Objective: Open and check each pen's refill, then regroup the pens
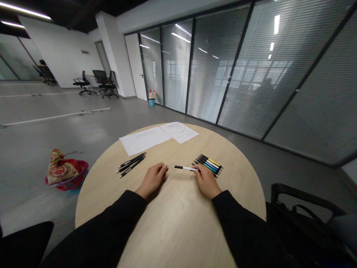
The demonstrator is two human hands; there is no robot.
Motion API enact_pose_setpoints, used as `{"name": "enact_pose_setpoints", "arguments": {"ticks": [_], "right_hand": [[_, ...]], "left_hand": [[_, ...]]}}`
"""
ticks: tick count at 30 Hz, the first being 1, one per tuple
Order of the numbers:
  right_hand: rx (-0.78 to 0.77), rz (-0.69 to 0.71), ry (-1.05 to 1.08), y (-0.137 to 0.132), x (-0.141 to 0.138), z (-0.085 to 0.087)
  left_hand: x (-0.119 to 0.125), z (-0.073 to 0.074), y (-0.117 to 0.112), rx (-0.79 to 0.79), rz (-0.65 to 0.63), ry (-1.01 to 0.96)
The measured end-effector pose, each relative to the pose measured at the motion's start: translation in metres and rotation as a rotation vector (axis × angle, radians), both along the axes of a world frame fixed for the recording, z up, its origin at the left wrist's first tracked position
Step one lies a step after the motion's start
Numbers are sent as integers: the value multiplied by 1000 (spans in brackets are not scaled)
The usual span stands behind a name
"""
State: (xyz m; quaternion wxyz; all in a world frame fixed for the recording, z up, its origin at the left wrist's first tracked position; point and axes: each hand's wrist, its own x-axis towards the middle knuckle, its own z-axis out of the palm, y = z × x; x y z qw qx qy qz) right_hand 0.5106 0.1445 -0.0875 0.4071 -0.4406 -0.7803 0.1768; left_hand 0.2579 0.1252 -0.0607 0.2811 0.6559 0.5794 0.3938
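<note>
Noting a white pen (184,168) lying level across the middle of a round pale-wood table (178,227). The right hand (206,181) grasps it near one end, fingers and thumb closed on the barrel. The pen's black tip points at the left hand (153,180), which rests curled on the tabletop with its fingertips just beside that tip; whether they touch it, or hold anything, cannot be told from here. Black sleeves (111,223) cover both forearms.

Just beyond the right hand, a tight group of pens with yellow, white, blue and green barrels (208,165) lies on the table. Three black pens (131,165) lie side by side beyond the left hand. Two printed white sheets (145,139) lie at the far edge.

Containers: on the floor left of the table, a red basket (80,172) holds a crumpled tan-and-red printed bag (59,167), which rises well above the rim. Upper middle of the frame, against the glass partition (251,67), a small blue bin (151,102) holds a white-and-red bag (152,94). At upper left, a seated person (44,70) is a dark shape beside black office chairs (83,83).
</note>
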Motion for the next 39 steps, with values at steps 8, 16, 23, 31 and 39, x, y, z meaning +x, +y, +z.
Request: {"name": "enact_pose_setpoints", "arguments": {"ticks": [8,16,23,31,39], "right_hand": [[43,52,14,-3,-2,5],[56,72,5,-4,-2,5],[48,72,-13,-4,-3,4],[52,95,-18,-6,-5,5],[56,99,-50,-7,-5,2]], "left_hand": [[2,-13,4,-113,39,-177],[4,-10,3,-148,20,-199],[6,-6,0,-145,-8,-165],[8,-4,-1,-165,-35,-144],[8,1,-4,-192,-47,-139]]}}
